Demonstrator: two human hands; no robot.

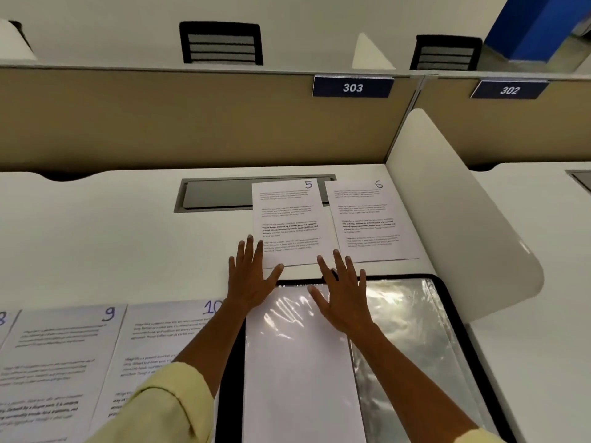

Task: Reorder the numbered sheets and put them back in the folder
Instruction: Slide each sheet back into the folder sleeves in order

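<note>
left hand (248, 276) flat, fingers spread, at lower left corner of sheet 5 (289, 222). right hand (343, 297) flat on folder (415, 330) sleeve. sheet 6 (372, 219) beside 5; sheets 9 (57, 362), 10 (153, 340) left of folder.

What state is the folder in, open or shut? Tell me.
Open. The folder lies flat, its clear plastic sleeves exposed, with a white sheet lying face down on them.

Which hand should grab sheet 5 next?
Probably left. The left hand already has fingertips on the bottom-left corner of sheet 5; the right hand lies lower, over the folder, only its fingertips reaching the sheet's bottom edge.
</note>
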